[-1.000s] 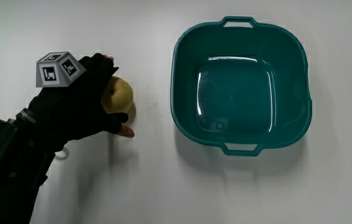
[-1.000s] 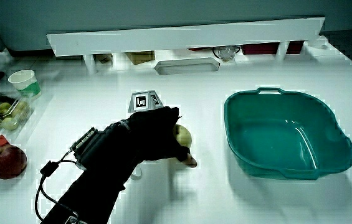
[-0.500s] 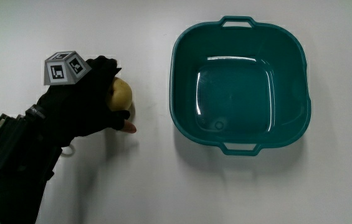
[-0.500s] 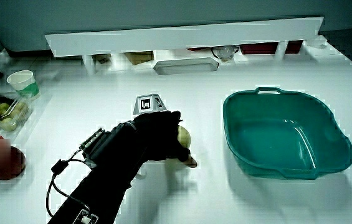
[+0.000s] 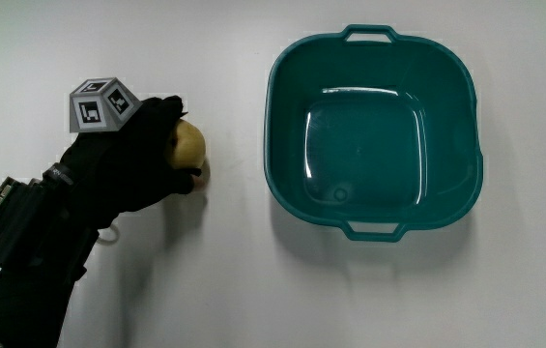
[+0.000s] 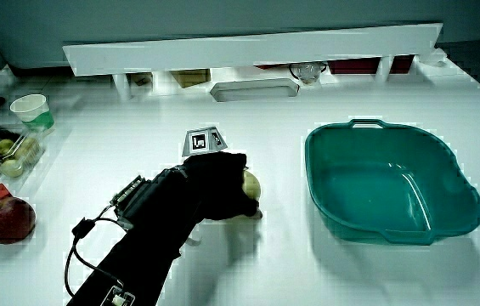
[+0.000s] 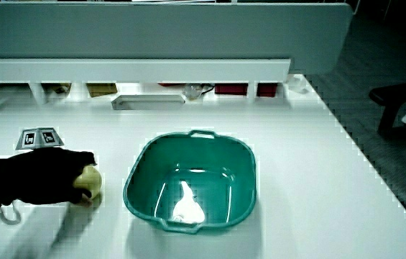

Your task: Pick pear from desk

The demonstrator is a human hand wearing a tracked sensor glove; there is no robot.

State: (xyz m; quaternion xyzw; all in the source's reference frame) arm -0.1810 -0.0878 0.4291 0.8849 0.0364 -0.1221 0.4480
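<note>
A white counter (image 5: pixel 234 280) is observed. A teal basin (image 5: pixel 374 130) stands on it. A yellow pear (image 5: pixel 187 145) rests on it beside the basin. An apple (image 6: pixel 6 218), a container of fruit (image 6: pixel 2 153) and a paper cup (image 6: pixel 34 112) are noted near the counter's edge.

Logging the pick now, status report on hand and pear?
Hand closed around small yellow pear, grip set. Pear looks still down on white table. Teal plastic basin beside it, nothing blocking.

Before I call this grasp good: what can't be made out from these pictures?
- Most of the pear: covered by the hand in all views.
- Whether the pear has left the table: its underside is hidden by the fingers.
- Forearm: cut off at the picture's edge in the main view.
- Items in the low partition: too small in both side views.
</note>
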